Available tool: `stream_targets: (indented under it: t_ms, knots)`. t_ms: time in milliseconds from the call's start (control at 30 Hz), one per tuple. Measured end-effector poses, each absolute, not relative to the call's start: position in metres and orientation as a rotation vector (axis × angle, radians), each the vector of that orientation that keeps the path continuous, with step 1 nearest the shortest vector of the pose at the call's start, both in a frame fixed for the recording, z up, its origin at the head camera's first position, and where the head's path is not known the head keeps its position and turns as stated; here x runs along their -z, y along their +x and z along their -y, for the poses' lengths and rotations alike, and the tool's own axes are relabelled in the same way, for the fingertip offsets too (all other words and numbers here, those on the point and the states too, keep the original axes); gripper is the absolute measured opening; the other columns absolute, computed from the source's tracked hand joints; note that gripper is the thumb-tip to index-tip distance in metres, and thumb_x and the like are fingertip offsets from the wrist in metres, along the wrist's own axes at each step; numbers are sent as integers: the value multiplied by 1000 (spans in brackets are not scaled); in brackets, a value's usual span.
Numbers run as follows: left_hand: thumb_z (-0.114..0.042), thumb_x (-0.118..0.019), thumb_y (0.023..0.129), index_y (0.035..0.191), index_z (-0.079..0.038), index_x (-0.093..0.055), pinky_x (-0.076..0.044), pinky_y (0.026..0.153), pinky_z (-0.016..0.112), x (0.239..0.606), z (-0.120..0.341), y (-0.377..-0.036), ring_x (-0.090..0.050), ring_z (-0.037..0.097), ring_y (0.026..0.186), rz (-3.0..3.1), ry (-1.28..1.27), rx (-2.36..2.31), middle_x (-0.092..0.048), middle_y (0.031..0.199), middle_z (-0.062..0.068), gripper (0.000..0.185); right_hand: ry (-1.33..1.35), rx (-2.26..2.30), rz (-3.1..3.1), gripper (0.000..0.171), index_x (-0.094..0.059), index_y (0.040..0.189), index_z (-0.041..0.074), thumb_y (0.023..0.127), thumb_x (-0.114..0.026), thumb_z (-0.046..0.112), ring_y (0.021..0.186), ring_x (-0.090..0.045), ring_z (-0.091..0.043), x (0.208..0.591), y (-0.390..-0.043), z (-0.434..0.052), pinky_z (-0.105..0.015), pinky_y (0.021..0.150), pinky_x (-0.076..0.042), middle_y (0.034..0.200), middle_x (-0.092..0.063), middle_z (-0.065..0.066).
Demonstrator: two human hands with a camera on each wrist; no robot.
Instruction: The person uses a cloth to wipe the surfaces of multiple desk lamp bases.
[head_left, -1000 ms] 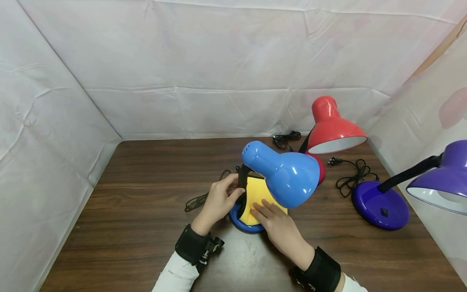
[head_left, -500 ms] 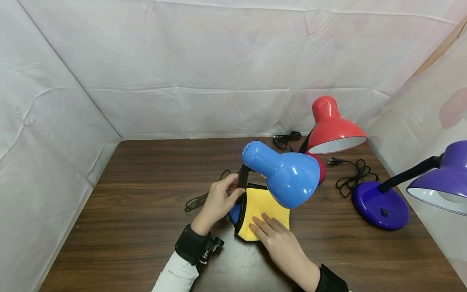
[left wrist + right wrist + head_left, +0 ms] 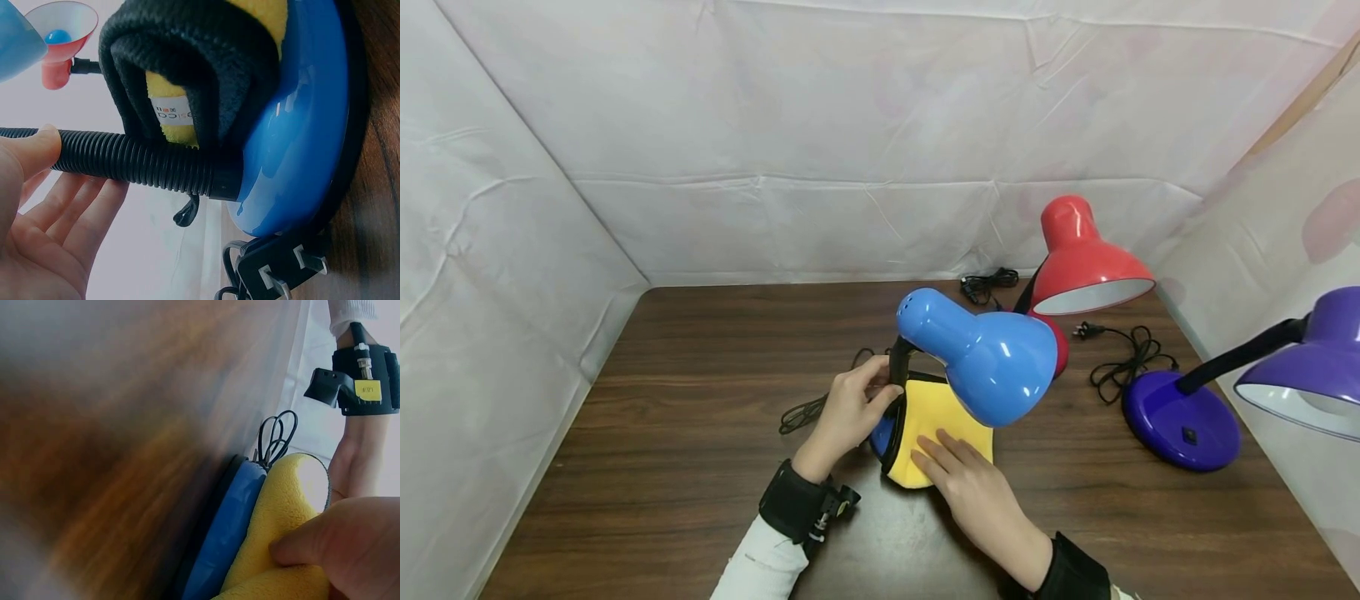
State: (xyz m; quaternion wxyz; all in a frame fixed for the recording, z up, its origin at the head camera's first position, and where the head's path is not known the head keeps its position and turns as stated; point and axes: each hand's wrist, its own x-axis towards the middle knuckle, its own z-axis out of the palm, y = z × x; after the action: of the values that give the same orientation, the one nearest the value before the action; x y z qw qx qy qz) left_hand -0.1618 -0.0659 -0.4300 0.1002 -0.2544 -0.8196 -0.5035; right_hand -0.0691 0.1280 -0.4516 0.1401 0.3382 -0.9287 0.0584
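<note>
Left hand (image 3: 846,410) grips the blue lamp's neck (image 3: 134,161); right-hand fingers (image 3: 942,454) lie extended on the yellow cloth (image 3: 929,412).
Right of the head view's centre, the lamp (image 3: 1006,367) probably wipes best held steady, with even pressure.

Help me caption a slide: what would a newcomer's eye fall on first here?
Probably the glossy blue lamp near the middle of the head view, its black neck held by the left hand while the right hand rests on a yellow cloth over its base. Next come the red lamp behind it and the purple lamp at that view's right edge.
</note>
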Motion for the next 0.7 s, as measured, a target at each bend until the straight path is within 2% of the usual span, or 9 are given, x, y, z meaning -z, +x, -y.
stream_targets:
  t_ms: [300, 700]
  knots:
    - [-4, -65, 84, 110, -10, -59, -54, 70, 19, 430, 66, -162, -65, 11, 82, 2411, -763, 1479, -67, 90, 5, 27, 977, -157, 2669, 43, -65, 114, 12, 75, -70, -4, 114, -56, -25, 451, -82, -127, -38, 87, -51, 123, -60, -7]
    - [-5, -65, 84, 109, -10, -60, -53, 72, 18, 429, 67, -162, -65, 10, 84, 2443, -746, 1476, -67, 92, 4, 26, 897, -200, 2751, 36, -65, 115, 11, 81, -67, -1, 116, -54, -26, 450, -107, -126, -43, 94, -46, 123, -60, -6]
